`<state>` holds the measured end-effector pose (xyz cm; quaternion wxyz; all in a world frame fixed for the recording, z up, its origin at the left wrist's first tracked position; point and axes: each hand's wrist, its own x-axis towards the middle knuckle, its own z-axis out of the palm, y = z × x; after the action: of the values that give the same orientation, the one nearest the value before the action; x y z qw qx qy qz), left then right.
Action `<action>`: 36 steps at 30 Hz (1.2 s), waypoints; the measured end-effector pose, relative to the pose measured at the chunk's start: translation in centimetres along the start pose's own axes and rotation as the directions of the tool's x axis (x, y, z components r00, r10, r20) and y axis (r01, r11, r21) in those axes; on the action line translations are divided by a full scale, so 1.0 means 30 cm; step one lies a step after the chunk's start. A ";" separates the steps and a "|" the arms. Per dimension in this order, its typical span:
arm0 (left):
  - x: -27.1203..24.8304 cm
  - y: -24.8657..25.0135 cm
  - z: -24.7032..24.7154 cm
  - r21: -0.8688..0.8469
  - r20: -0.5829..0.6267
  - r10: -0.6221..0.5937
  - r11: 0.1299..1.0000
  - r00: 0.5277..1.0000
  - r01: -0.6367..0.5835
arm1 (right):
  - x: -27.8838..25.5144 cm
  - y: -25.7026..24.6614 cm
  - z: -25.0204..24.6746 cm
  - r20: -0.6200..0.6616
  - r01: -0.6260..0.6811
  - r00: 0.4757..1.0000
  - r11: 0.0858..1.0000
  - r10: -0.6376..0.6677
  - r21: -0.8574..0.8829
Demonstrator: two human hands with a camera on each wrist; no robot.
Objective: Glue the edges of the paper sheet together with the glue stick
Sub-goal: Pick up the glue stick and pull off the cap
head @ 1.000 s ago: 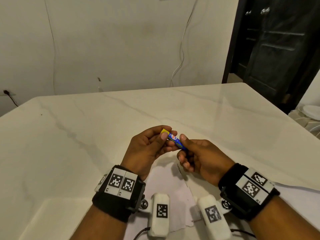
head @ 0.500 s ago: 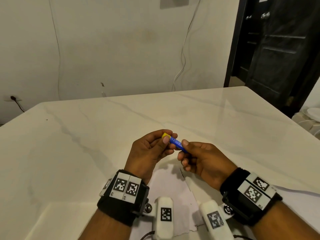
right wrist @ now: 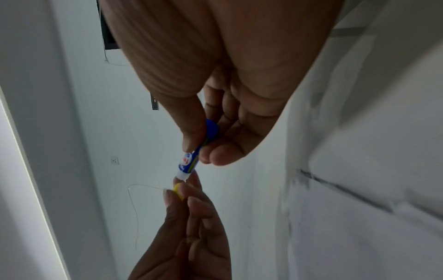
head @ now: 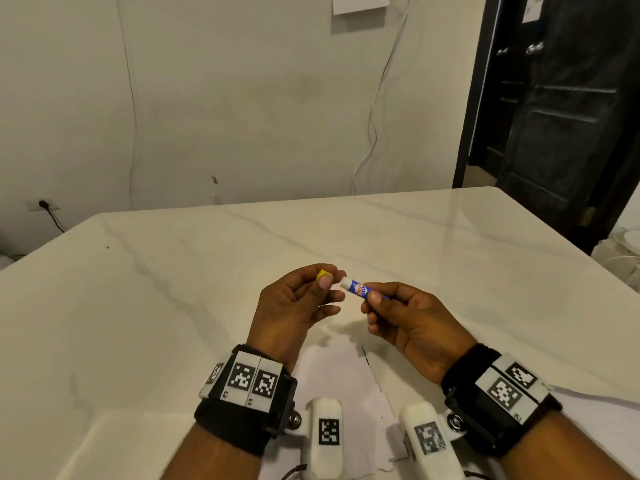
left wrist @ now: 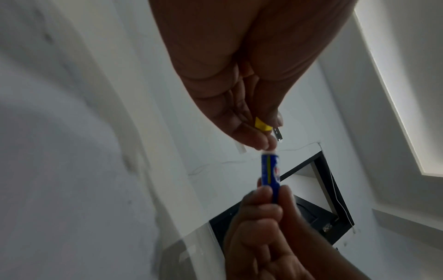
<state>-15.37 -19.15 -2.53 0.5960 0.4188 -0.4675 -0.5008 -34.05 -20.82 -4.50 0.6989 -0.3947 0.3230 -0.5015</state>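
Observation:
My right hand (head: 372, 299) pinches a small blue glue stick (head: 360, 289) by its lower body, white tip pointing left. The same glue stick (left wrist: 271, 174) shows end-on in the left wrist view, and the glue stick (right wrist: 189, 161) also appears in the right wrist view. My left hand (head: 323, 284) pinches the yellow cap (head: 322, 274), now a short gap off the tip. The cap (left wrist: 261, 125) sits between thumb and fingers. A white paper sheet (head: 341, 382) lies on the marble table (head: 173, 306) below both hands, partly hidden by my wrists.
The table's far edge meets a pale wall with hanging cables (head: 374, 116). A dark door (head: 568, 98) stands at the right. A second white sheet edge (head: 595, 393) shows by my right wrist.
The yellow cap has come off the glue stick. My left hand has drawn it away to the left, baring the white tip, while my right hand keeps hold of the blue body.

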 end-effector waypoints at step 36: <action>0.038 0.211 -0.790 0.936 -0.346 -0.095 0.033 0.933 0.350 | -0.015 -0.007 0.013 0.151 0.025 0.988 1.000 -0.023 -0.009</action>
<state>9.15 -18.60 -1.28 0.1069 0.8225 -0.5508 -0.0938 -33.94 -20.36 -4.10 0.7130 -0.4393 0.2670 -0.4768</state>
